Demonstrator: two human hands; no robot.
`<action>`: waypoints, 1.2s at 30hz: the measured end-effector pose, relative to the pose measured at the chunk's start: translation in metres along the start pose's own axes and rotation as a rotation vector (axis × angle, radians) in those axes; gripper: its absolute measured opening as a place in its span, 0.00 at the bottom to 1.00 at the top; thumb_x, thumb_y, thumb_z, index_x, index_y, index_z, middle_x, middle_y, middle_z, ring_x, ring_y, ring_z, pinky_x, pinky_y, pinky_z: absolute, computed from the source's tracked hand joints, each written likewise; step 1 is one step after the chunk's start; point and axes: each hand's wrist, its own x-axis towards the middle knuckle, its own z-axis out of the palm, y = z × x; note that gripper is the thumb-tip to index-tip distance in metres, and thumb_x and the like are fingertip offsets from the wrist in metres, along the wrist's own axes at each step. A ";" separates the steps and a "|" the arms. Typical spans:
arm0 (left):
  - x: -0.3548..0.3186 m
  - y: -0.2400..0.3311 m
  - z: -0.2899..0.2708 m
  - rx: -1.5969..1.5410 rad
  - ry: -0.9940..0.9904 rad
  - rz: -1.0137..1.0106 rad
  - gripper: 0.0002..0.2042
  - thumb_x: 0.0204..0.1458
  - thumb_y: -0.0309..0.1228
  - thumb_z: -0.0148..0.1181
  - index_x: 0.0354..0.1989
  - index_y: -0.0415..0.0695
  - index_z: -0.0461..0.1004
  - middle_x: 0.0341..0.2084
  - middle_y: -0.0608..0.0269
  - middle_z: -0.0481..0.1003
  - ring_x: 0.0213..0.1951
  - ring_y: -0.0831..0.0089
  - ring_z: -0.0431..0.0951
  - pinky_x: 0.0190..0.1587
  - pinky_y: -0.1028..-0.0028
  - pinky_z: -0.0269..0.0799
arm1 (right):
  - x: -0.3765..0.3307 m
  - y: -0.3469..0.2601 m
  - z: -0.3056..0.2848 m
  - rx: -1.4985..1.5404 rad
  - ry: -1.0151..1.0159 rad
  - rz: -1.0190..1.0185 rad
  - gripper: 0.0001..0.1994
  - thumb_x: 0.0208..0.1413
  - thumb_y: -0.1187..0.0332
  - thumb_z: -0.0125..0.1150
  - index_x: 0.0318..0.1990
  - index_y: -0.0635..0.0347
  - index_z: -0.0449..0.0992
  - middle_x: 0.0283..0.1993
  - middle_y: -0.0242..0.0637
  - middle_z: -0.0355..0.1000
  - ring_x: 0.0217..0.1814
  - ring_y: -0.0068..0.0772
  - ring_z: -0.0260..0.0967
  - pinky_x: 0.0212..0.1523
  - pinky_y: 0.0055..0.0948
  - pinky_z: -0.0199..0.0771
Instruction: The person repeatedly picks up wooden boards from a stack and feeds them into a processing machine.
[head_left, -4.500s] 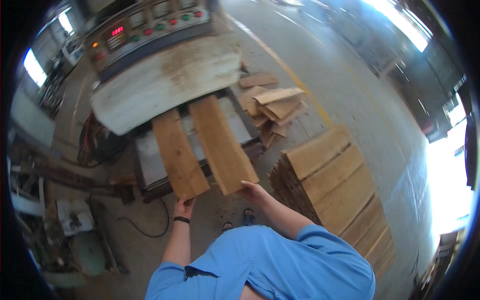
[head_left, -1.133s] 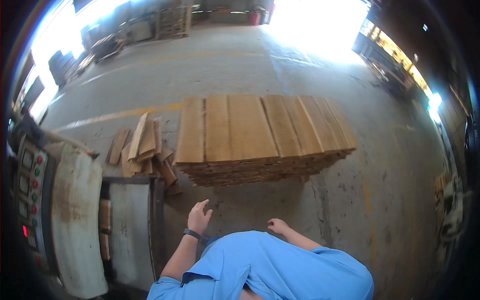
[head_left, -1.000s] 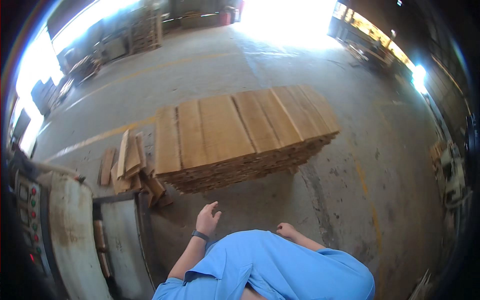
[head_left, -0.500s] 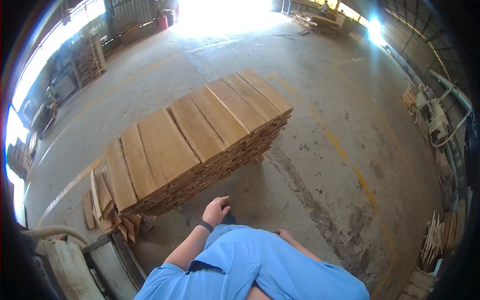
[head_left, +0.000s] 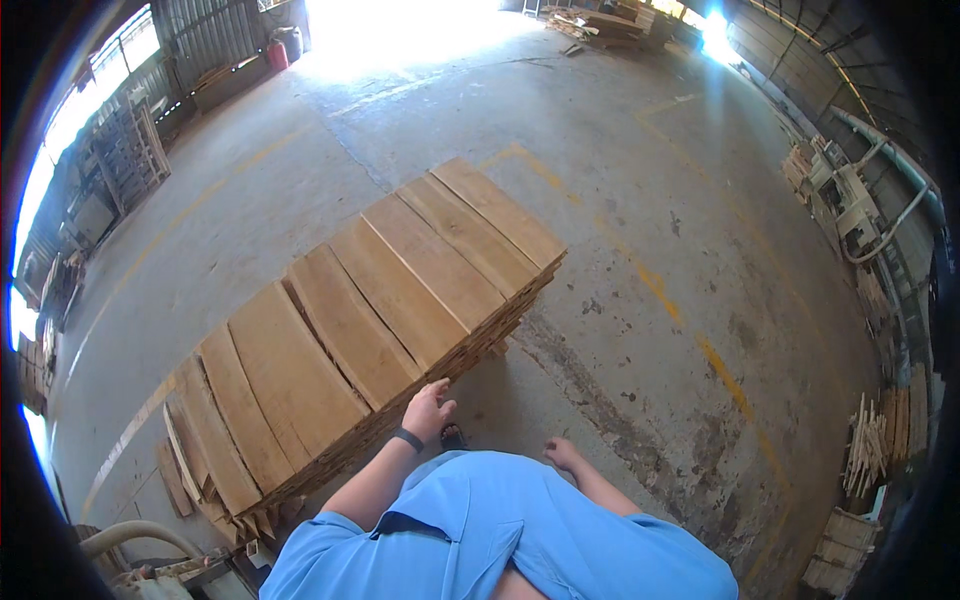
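A long stack of wide wooden boards [head_left: 400, 285] stands at a slant in front of me, its top boards lying side by side with narrow gaps. My left hand [head_left: 428, 412], with a dark band on the wrist, is at the stack's near long edge. Its fingers are stretched out with the thumb apart, and it holds nothing. Whether the fingertips touch the boards I cannot tell. My right hand [head_left: 563, 453] hangs low at my right side over the floor, away from the stack. Its fingers are turned under and mostly hidden, with nothing visible in it.
Offcuts [head_left: 180, 460] lean at the stack's left end, near a machine with a pale hose [head_left: 140, 535]. Concrete floor [head_left: 640, 390] with yellow lines stretches right. Thin sticks [head_left: 868, 455] and machinery [head_left: 850, 205] line the right side; more lumber [head_left: 600, 25] lies at the back.
The stack now appears nearer and lower left in view. My left hand has come up to its near edge. My right hand shows more fully beside my body.
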 end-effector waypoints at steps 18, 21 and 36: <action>0.128 -0.010 -0.008 -0.413 0.180 -0.419 0.34 0.59 0.30 0.67 0.72 0.37 0.60 0.60 0.42 0.75 0.57 0.57 0.80 0.57 0.65 0.78 | 0.262 -0.191 -0.262 -0.049 0.498 -0.472 0.25 0.55 0.68 0.67 0.61 0.58 0.75 0.62 0.49 0.73 0.65 0.50 0.69 0.67 0.44 0.69; 0.152 0.009 0.009 -0.477 0.224 -0.468 0.36 0.58 0.30 0.68 0.73 0.37 0.58 0.61 0.42 0.74 0.58 0.56 0.79 0.59 0.64 0.77 | 0.311 -0.221 -0.308 -0.207 0.603 -0.450 0.32 0.54 0.64 0.69 0.67 0.58 0.70 0.70 0.49 0.65 0.72 0.51 0.61 0.73 0.47 0.61; 0.248 0.042 0.073 -0.176 0.357 -0.541 0.49 0.52 0.39 0.71 0.76 0.30 0.48 0.68 0.30 0.61 0.71 0.42 0.61 0.73 0.57 0.58 | 0.409 -0.250 -0.391 -0.246 0.357 -0.099 0.44 0.46 0.50 0.76 0.70 0.57 0.66 0.70 0.49 0.62 0.75 0.53 0.57 0.74 0.47 0.61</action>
